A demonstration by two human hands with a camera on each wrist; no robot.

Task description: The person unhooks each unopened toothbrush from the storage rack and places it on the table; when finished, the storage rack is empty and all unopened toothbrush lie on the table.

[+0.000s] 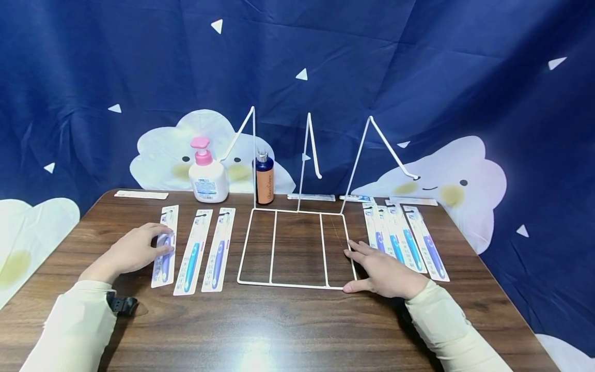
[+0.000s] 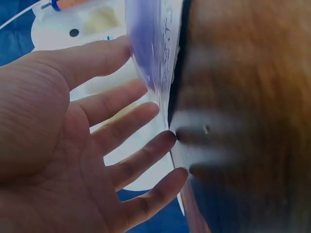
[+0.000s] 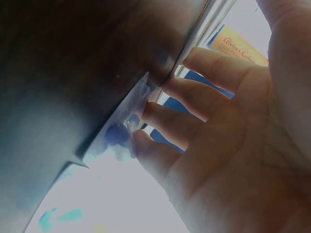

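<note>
We count three packaged toothbrushes on our left: the first, the second and the third. On our right lie four more, fanned and overlapping. Along the far edge of the tabletop we see about five flat packs, such as one at the left corner. There is one pump bottle, one brown bottle and one white wire rack with three upright hooks.

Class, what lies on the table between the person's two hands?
Head view: between left hand and right hand lie two packaged toothbrushes and a white wire rack.
</note>
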